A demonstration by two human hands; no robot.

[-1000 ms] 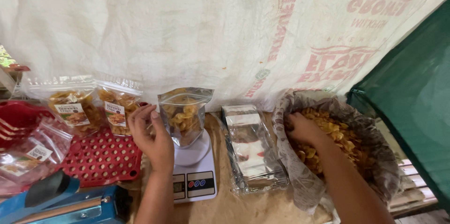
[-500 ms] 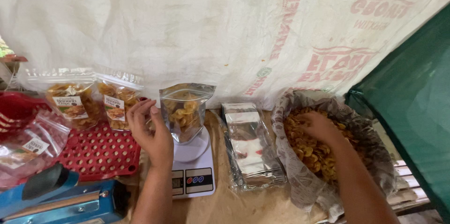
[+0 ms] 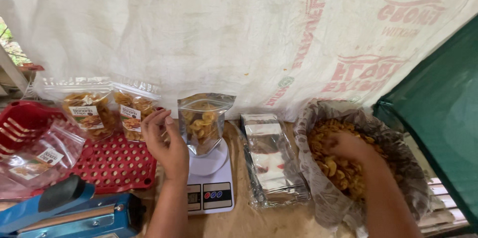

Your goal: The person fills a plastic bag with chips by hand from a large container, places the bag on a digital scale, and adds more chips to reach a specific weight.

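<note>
A clear stand-up pouch [image 3: 203, 123] partly filled with yellow chips stands on a small white kitchen scale [image 3: 210, 182]. My left hand [image 3: 164, 143] rests against the pouch's left side, fingers curled at its edge. My right hand [image 3: 347, 147] is down among the loose yellow chips [image 3: 338, 168] in a large paper-lined bag [image 3: 318, 188] at the right, fingers closed into the pile; what they hold is hidden.
A stack of flat empty pouches [image 3: 274, 160] lies between scale and chip bag. Two filled labelled pouches [image 3: 107, 108] stand on a red perforated tray [image 3: 112, 165]. A red basket [image 3: 20, 121], a blue heat sealer [image 3: 69, 213], a white sack wall and a green tarp [image 3: 438, 113] surround them.
My right hand has pushed further right and deeper into the chip pile. My left hand has stayed at the pouch on the scale.
</note>
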